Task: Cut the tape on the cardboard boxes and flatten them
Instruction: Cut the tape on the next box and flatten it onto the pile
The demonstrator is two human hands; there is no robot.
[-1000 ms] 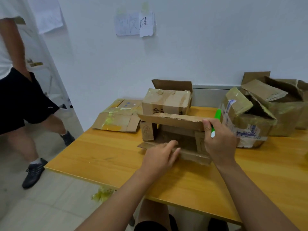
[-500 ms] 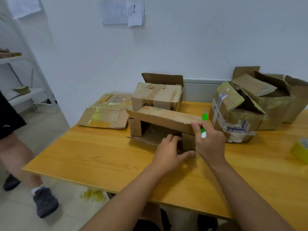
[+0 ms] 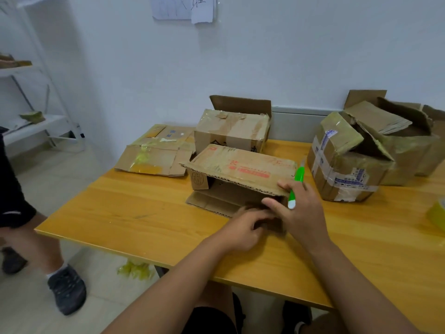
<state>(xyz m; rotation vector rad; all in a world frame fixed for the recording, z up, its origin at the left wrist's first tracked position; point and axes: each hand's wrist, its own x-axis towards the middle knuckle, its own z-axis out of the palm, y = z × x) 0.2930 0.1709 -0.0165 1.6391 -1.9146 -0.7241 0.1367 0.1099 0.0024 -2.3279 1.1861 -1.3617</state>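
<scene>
An opened cardboard box with red print [image 3: 240, 165] lies on its side in the middle of the wooden table [image 3: 134, 213], its open mouth facing me. My right hand [image 3: 298, 210] grips a green and white utility knife [image 3: 295, 186] and rests on the box's near right corner. My left hand [image 3: 243, 229] grips the box's lower right flap just below it. A flattened box [image 3: 156, 153] lies at the back left. Behind the middle box stands a taped box [image 3: 231, 131]. Two more taped, crumpled boxes [image 3: 346, 160] stand at the right.
A yellow tape roll [image 3: 437, 213] sits at the table's right edge. Another person's leg and shoe [image 3: 65, 288] stand left of the table. Crumpled tape scraps [image 3: 134, 268] lie on the floor under the table's front edge. A white shelf [image 3: 31, 124] stands at the left wall.
The box's top panel has tilted down toward me. My left hand slid right to the near right corner, beside my right hand. The person at the left stepped further left.
</scene>
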